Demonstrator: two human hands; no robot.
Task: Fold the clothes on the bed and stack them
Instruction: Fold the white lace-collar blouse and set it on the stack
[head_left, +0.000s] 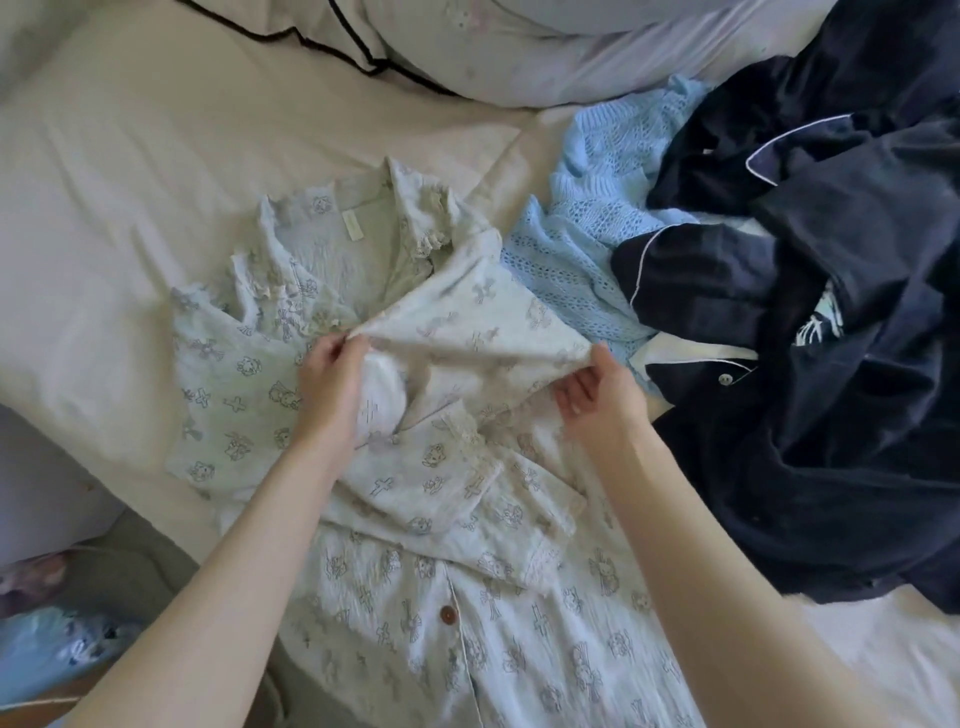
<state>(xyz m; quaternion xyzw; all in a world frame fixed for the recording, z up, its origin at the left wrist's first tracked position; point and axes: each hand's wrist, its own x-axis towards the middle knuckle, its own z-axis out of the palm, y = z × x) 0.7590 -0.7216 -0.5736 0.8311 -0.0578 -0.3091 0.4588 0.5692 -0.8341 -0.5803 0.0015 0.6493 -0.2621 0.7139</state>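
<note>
While both hands pinch its sleeve | pyjama shirt (395, 467) lies lengthwise, collar away | left hand (332, 384) | right hand (597, 395)

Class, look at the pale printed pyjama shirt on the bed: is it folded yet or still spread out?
Partly folded. The pyjama shirt lies mostly spread, while both hands, left and right, pinch one panel lifted across it.

The bed (130, 171) is covered with a pale cream sheet, creased in long soft folds. A printed pale pyjama top (249, 384) lies spread on the middle of it, collar toward the pillows. Just to its right a light blue knitted top (582, 234) lies crumpled, partly under a heap of dark navy clothes (831, 415) with white piping. At the head rests a pillow (519, 57) edged with dark trim.
</note>
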